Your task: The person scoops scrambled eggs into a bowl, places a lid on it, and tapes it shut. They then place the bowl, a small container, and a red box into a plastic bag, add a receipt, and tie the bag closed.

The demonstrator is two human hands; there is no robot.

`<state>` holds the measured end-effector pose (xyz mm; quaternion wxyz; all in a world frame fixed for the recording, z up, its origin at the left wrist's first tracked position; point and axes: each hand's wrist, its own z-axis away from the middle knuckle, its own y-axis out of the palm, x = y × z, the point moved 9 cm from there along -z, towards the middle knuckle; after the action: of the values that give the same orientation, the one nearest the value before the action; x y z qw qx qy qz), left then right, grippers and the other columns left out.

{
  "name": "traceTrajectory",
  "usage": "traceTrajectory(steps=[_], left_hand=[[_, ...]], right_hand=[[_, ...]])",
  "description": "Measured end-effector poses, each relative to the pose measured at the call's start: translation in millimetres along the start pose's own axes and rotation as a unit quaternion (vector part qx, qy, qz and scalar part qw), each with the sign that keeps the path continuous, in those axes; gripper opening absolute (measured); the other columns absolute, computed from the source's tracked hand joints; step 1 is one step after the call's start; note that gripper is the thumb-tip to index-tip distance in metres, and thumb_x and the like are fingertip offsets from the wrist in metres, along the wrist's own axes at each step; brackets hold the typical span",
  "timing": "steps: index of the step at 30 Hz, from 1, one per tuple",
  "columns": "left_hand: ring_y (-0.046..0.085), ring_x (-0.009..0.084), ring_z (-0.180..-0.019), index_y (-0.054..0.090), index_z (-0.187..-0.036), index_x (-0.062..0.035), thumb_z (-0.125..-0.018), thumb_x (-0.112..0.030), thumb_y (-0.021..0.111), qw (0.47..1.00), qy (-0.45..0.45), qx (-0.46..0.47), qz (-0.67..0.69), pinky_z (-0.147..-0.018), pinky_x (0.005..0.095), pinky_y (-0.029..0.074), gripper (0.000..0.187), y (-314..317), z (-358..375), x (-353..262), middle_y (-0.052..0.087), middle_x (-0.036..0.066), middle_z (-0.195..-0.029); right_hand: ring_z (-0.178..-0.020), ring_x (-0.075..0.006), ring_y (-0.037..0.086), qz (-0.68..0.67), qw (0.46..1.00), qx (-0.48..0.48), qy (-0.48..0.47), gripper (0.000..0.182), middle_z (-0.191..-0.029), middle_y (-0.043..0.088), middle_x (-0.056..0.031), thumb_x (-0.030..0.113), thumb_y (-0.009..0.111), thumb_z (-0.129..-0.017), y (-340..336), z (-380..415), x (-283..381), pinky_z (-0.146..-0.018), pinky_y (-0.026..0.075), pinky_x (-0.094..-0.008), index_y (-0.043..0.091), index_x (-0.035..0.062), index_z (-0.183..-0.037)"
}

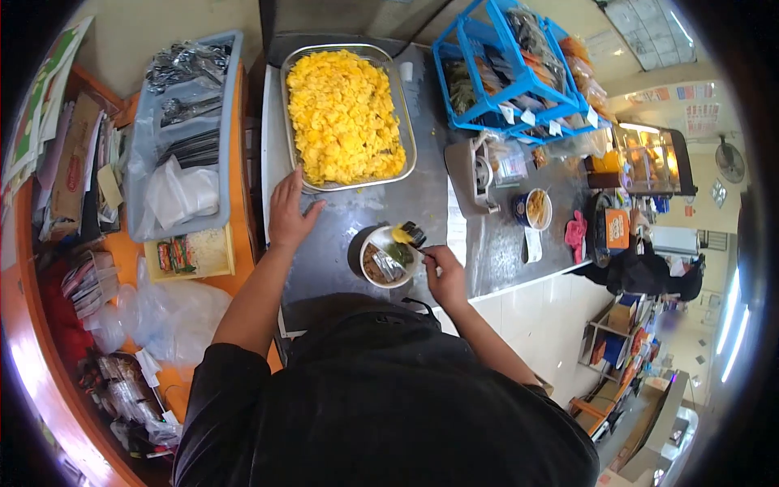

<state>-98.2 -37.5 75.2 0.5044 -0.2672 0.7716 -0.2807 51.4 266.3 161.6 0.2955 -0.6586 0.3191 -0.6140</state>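
A metal tray [411, 142] heaped with yellow scrambled egg [345, 118] lies on the steel counter. My left hand [294, 209] rests at the tray's near left corner, fingers spread, holding nothing. In my right hand [446, 277] is the handle of a black serving spoon [415, 234]. Some yellow egg [401, 234] shows at the spoon's head, over the far rim of a round paper bowl [393, 284]. Inside the bowl are brown food [372, 265], something dark green [398, 252] and a clear, shiny packet [386, 266].
A grey bin [230, 146] of wrapped cutlery stands left, beside a yellow box [232, 256] and plastic bags [182, 316]. To the right are blue baskets [487, 114], a tape dispenser [465, 174] and another filled bowl [521, 213]. A person in black [653, 272] is farther right.
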Motion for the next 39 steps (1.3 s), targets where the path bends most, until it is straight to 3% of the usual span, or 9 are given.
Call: traceTrajectory(steps=[2, 6, 16, 22, 25, 32, 36, 37, 39], left_hand=[[0.049, 0.0388, -0.132, 0.031, -0.156, -0.0022, -0.086, -0.035, 0.078, 1.0, -0.004, 0.001, -0.004, -0.111, 0.0467, 0.039, 0.091, 1.3, 2.7, -1.0, 0.052, 0.022, -0.143], [0.049, 0.0394, -0.131, 0.031, -0.157, -0.002, -0.085, -0.035, 0.079, 1.0, -0.012, 0.007, 0.004, -0.111, 0.0467, 0.039, 0.092, 1.3, 2.7, -1.6, 0.052, 0.022, -0.142], [0.048, 0.0386, -0.133, 0.03, -0.157, -0.0024, -0.087, -0.04, 0.076, 1.0, -0.012, 0.018, 0.006, -0.112, 0.0462, 0.037, 0.091, 3.3, 0.6, 1.9, 0.051, 0.022, -0.144], [0.048, 0.0383, -0.132, 0.031, -0.157, -0.0026, -0.089, -0.042, 0.074, 1.0, -0.01, 0.011, -0.002, -0.112, 0.0467, 0.037, 0.09, 1.5, 3.5, 5.1, 0.052, 0.021, -0.143], [0.048, 0.0382, -0.132, 0.031, -0.157, -0.0029, -0.088, -0.042, 0.074, 1.0, -0.011, 0.018, 0.005, -0.111, 0.0467, 0.038, 0.09, 5.4, 3.0, 4.0, 0.052, 0.021, -0.143], [0.048, 0.0379, -0.132, 0.03, -0.158, -0.0057, -0.087, -0.038, 0.077, 1.0, 0.001, -0.003, 0.018, -0.111, 0.0468, 0.038, 0.091, -2.2, 2.8, 2.2, 0.052, 0.021, -0.143], [0.048, 0.0376, -0.132, 0.029, -0.159, -0.0069, -0.087, -0.037, 0.077, 1.0, -0.008, 0.011, 0.027, -0.111, 0.0466, 0.037, 0.092, 0.5, 1.7, 3.7, 0.052, 0.019, -0.144], [0.048, 0.0376, -0.132, 0.028, -0.159, -0.0071, -0.087, -0.037, 0.077, 1.0, -0.011, 0.011, 0.025, -0.111, 0.0465, 0.037, 0.092, -0.2, 0.0, 6.1, 0.052, 0.019, -0.144], [0.048, 0.0376, -0.133, 0.028, -0.159, -0.0073, -0.087, -0.037, 0.077, 1.0, -0.011, 0.01, 0.02, -0.112, 0.0464, 0.037, 0.092, 1.3, 2.9, 5.2, 0.052, 0.019, -0.144]], right_hand=[[-0.094, -0.0381, 0.066, 0.08, 0.992, -0.021, -0.1, 0.024, -0.103, 0.066, -0.0184, -0.007, 0.059, -0.085, 6.6, 8.0, 23.9, -0.081, 0.056, -0.0402, 0.064, -0.0016, -0.107], [-0.096, -0.0368, 0.066, 0.058, 0.993, -0.049, -0.088, 0.026, -0.107, 0.066, -0.019, -0.007, 0.058, -0.083, 4.3, 8.1, 25.8, -0.083, 0.055, -0.0416, 0.065, -0.002, -0.108], [-0.088, -0.037, 0.068, 0.033, 0.994, -0.067, -0.076, 0.024, -0.098, 0.067, -0.0174, -0.011, 0.057, -0.085, -12.0, 15.4, 38.7, -0.073, 0.056, -0.0432, 0.065, 0.0002, -0.105], [-0.088, -0.0384, 0.067, 0.036, 0.995, -0.048, -0.075, 0.023, -0.098, 0.066, -0.019, -0.011, 0.056, -0.085, -9.3, 11.7, 42.6, -0.074, 0.055, -0.0442, 0.064, -0.001, -0.104], [-0.087, -0.039, 0.066, 0.047, 0.993, 0.006, -0.111, 0.022, -0.097, 0.066, -0.0191, -0.011, 0.056, -0.083, 14.9, 11.2, 40.6, -0.074, 0.055, -0.0454, 0.064, -0.001, -0.102], [-0.085, -0.0387, 0.066, 0.063, 0.994, -0.026, -0.08, 0.021, -0.095, 0.066, -0.018, -0.008, 0.056, -0.083, -7.0, -7.0, 57.4, -0.074, 0.054, -0.0449, 0.065, 0.0001, -0.1], [-0.086, -0.0377, 0.066, 0.075, 0.993, 0.029, -0.086, 0.021, -0.095, 0.066, -0.0171, -0.008, 0.056, -0.084, 3.5, -9.3, 44.8, -0.073, 0.055, -0.0445, 0.065, 0.0008, -0.1], [-0.086, -0.0373, 0.067, 0.06, 0.994, -0.003, -0.09, 0.017, -0.094, 0.067, -0.0175, -0.007, 0.058, -0.086, -4.7, -13.5, 49.7, -0.073, 0.055, -0.0418, 0.066, 0.0004, -0.1], [-0.083, -0.0363, 0.068, 0.006, 1.0, -0.012, -0.007, 0.015, -0.093, 0.068, -0.0186, -0.003, 0.062, -0.088, -10.8, -20.5, 41.1, -0.073, 0.055, -0.0395, 0.067, -0.0003, -0.101]])
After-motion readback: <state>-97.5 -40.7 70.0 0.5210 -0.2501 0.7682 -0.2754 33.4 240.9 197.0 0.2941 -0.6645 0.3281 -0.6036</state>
